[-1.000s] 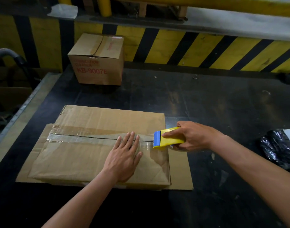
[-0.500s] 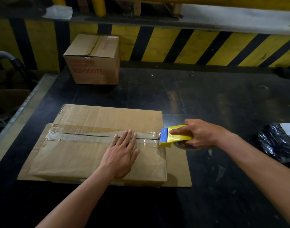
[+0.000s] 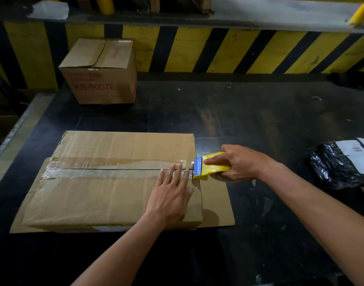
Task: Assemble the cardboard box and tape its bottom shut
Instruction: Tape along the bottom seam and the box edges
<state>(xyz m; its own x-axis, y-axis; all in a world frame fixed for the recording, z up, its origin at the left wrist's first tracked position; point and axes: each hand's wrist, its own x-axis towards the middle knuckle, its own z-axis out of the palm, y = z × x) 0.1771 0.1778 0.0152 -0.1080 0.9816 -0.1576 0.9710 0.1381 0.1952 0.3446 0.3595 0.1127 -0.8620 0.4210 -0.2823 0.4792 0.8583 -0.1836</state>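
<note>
A low brown cardboard box [image 3: 106, 195] lies bottom up on the black table, on a flat cardboard sheet [image 3: 218, 207]. A strip of clear tape [image 3: 94, 171] runs along its centre seam from the left edge to the right edge. My left hand [image 3: 172, 195] presses flat on the box near the right end of the seam, fingers straight over the tape. My right hand [image 3: 236, 162] grips a yellow tape dispenser [image 3: 212, 166] with a blue blade end, which sits at the box's right edge.
A smaller taped carton [image 3: 100, 73] printed KB-9007E stands at the back left. A black plastic parcel [image 3: 340, 164] with a white label lies at the right. A yellow-and-black striped wall [image 3: 238, 50] runs behind the black table [image 3: 259, 120]. The table's metal edge [image 3: 11, 131] is at left.
My right hand has drawn the dispenser rightward along the seam to just past the box's right edge. My left hand has slid right after it, pressing the tape.
</note>
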